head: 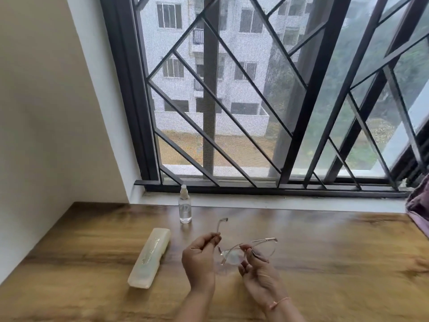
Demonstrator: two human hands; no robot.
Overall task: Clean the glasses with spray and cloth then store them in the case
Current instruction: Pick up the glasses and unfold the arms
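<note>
Low in the middle of the frame, the glasses (232, 255) are held just above the desk (325, 263). The left hand (199, 259) pinches one temple, which is swung out and upward. The right hand (257, 273) has its fingers curled on the frame beside a lens.

The spray bottle (185, 205) stands upright above them near the window sill. The pale case (151, 259) lies closed at lower left. No cleaning cloth shows plainly, though purple fabric (417, 205) sits at the right edge.

This looks like readying the glasses for spraying. The next move probably calls for one hand to let go and fetch the bottle. The other would steady the frame by its rim, keeping fingers off the lenses.
</note>
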